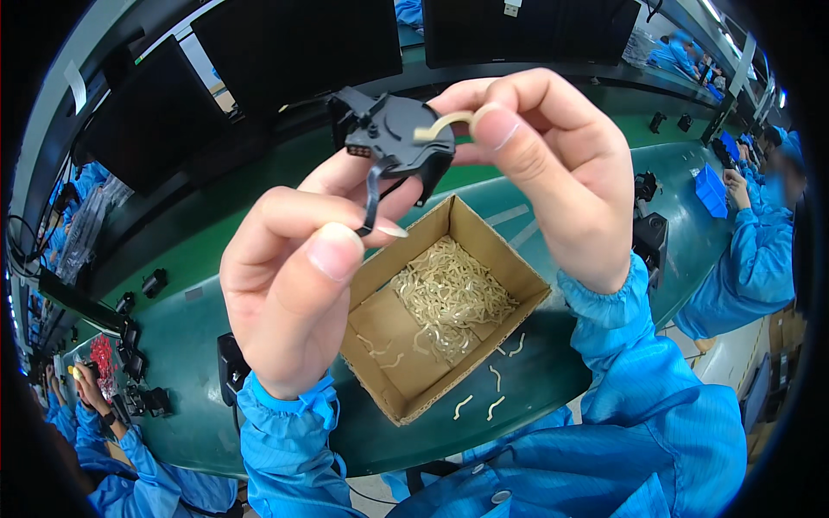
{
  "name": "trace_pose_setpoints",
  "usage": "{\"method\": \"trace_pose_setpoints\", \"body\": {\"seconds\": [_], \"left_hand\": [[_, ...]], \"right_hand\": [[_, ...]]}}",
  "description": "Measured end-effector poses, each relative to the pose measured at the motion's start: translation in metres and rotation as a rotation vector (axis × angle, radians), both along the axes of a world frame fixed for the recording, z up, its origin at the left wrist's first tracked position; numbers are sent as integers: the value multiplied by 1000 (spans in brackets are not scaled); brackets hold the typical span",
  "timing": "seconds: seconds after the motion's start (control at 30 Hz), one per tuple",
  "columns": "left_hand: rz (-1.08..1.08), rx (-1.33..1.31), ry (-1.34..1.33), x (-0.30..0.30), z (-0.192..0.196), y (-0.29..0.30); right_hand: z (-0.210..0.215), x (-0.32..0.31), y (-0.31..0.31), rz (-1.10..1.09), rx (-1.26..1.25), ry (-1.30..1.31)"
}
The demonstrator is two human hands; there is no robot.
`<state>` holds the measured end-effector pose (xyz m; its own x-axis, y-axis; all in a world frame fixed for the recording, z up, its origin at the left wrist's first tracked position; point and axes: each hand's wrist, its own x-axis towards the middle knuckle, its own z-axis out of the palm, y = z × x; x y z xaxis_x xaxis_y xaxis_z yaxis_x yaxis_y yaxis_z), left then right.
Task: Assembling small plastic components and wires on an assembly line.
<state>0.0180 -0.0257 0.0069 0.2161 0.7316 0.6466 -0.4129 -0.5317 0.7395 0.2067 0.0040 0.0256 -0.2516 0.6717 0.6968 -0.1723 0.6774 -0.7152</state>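
Observation:
My left hand [285, 289] holds a round black plastic housing [401, 125] above the table, its thumb and forefinger closed near a thin black strap [372, 200] that hangs from it. Between the thumb and forefinger of my right hand [574, 177] is a short, bent cream strip [445, 127]. The strip's free end lies over the top face of the housing; whether it touches, I cannot tell. Other fingers of my right hand reach behind the housing. Below both hands stands an open cardboard box [380, 384] with a heap of similar cream strips [458, 293] in it.
Several loose strips [495, 377] lie on the green table [544, 380] beside the box. Black parts [649, 237] sit to the right, others at far left near a red pile [104, 363]. Dark monitors [298, 43] line the back. Co-workers sit at both sides, a blue tray [711, 192] at right.

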Motion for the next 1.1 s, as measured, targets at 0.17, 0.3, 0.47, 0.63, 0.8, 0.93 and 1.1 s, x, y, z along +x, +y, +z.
{"method": "trace_pose_setpoints", "body": {"seconds": [0.17, 0.3, 0.47, 0.63, 0.8, 0.93, 1.1], "left_hand": [[-10, -13, -26, -3, -1, 3], [-28, -19, -48, -6, -2, 5], [-13, 5, 11, -5, -2, 6], [75, 73, -24, 4, -3, 3], [233, -60, -39, 12, 0, -2], [302, -19, 15, 12, 2, -5], [332, -3, 30, 13, 0, -10]], "right_hand": [[6, 11, 5, 68, -50, -28], [7, 16, 7, 61, 51, -206], [4, 7, 6, -7, 137, -172], [-2, -5, 5, -147, 366, -231], [-6, -6, -1, -206, 408, -259], [-4, -9, -6, -181, 367, -204], [-4, -13, -9, -188, 334, -153]]}}
